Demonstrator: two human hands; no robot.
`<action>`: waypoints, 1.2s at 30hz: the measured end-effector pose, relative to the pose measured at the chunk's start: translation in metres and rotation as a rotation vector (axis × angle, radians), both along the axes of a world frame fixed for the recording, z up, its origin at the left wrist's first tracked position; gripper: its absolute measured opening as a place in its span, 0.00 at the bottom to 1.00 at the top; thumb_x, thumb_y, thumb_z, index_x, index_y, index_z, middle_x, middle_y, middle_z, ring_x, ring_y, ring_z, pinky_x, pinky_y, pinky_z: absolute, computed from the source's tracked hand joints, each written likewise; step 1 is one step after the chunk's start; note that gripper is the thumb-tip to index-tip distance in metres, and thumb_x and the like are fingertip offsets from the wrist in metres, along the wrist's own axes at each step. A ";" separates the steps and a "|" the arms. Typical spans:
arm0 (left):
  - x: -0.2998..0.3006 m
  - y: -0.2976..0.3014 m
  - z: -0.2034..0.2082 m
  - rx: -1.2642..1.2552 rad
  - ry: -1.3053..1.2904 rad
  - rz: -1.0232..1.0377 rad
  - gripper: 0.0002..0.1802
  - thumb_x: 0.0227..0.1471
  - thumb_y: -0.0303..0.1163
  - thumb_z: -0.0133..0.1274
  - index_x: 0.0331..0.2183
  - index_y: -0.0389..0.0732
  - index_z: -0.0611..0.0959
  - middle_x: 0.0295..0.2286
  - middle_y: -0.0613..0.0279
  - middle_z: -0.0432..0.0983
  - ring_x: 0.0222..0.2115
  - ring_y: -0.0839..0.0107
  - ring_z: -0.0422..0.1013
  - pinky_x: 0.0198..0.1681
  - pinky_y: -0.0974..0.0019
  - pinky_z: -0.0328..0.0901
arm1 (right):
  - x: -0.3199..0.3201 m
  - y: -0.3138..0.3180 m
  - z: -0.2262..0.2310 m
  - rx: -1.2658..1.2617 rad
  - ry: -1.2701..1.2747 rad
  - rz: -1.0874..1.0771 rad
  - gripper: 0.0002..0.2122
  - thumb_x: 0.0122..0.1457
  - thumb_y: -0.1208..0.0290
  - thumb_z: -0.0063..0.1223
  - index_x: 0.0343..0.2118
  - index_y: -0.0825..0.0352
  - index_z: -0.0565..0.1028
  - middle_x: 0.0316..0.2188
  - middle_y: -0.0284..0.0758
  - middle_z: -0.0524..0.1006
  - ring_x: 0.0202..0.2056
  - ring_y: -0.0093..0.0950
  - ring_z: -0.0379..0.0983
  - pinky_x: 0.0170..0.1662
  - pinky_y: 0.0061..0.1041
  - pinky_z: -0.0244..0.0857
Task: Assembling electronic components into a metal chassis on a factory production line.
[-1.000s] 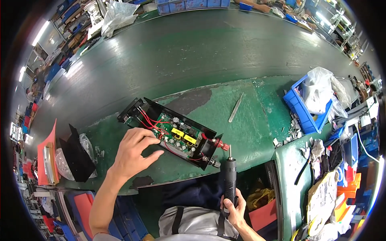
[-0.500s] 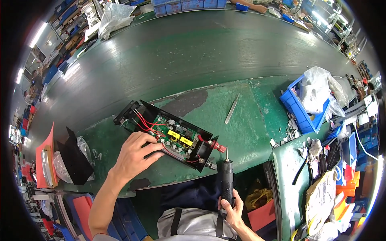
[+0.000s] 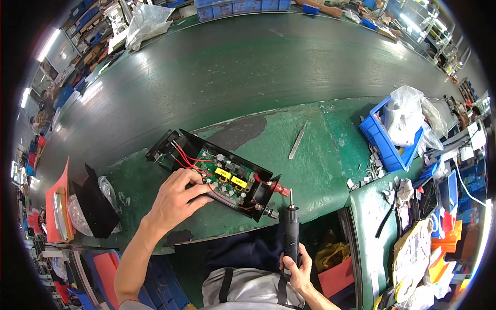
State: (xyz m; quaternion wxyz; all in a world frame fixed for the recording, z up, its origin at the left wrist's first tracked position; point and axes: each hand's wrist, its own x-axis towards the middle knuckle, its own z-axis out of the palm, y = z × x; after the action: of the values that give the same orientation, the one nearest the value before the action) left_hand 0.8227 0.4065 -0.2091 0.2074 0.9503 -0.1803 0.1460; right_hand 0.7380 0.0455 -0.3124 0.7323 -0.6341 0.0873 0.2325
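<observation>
An open black metal housing (image 3: 266,174) lies at a slant on the green worktable. Inside it sits a green circuit board (image 3: 208,155) with two yellow box-shaped components (image 3: 231,178), small capacitors and red wires. Red and dark terminals stick out of its right end. My left hand (image 3: 178,195) grips the housing's near long wall, its fingertips partly hidden at the board's edge. In my right hand (image 3: 297,269) is a black electric screwdriver (image 3: 292,232), held upright in the picture. The bit's tip is close to the red terminal (image 3: 282,190); I cannot tell whether they touch.
Tweezers (image 3: 298,140) lie beyond the housing. At right stand a blue bin (image 3: 385,144) with plastic bags and several small metal parts (image 3: 373,170). A black bent panel (image 3: 95,206) and red folder (image 3: 61,201) are at left. A conveyor belt (image 3: 248,67) runs behind; another person's arm (image 3: 325,8) shows beyond.
My left hand has shifted very slightly to the right along the housing's near wall. The housing, screwdriver and right hand look unmoved.
</observation>
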 end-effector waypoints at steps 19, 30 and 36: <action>0.006 -0.002 -0.005 -0.041 -0.040 -0.024 0.17 0.39 0.27 0.72 0.36 0.41 0.87 0.36 0.60 0.78 0.40 0.55 0.74 0.43 0.55 0.70 | -0.009 -0.004 -0.017 -0.047 -0.011 -0.030 0.22 0.62 0.68 0.67 0.57 0.67 0.72 0.30 0.27 0.78 0.28 0.17 0.74 0.31 0.21 0.70; 0.001 -0.009 -0.011 -0.086 -0.037 0.052 0.19 0.31 0.21 0.72 0.33 0.38 0.87 0.31 0.60 0.75 0.35 0.58 0.71 0.37 0.56 0.67 | -0.012 0.002 -0.022 0.032 0.000 -0.061 0.26 0.62 0.69 0.65 0.63 0.62 0.70 0.27 0.26 0.74 0.25 0.15 0.69 0.28 0.18 0.63; -0.004 -0.007 -0.009 -0.049 -0.085 0.007 0.18 0.31 0.25 0.73 0.31 0.40 0.86 0.30 0.62 0.76 0.33 0.58 0.72 0.35 0.56 0.67 | -0.009 0.004 -0.019 0.045 0.022 -0.037 0.26 0.63 0.69 0.64 0.63 0.63 0.69 0.27 0.26 0.74 0.25 0.16 0.69 0.28 0.17 0.62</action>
State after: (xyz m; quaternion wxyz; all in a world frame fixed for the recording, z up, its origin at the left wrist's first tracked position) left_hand 0.8188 0.3993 -0.2186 0.2224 0.9385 -0.1821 0.1914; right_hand 0.7295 0.0499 -0.3318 0.7494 -0.6133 0.1019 0.2277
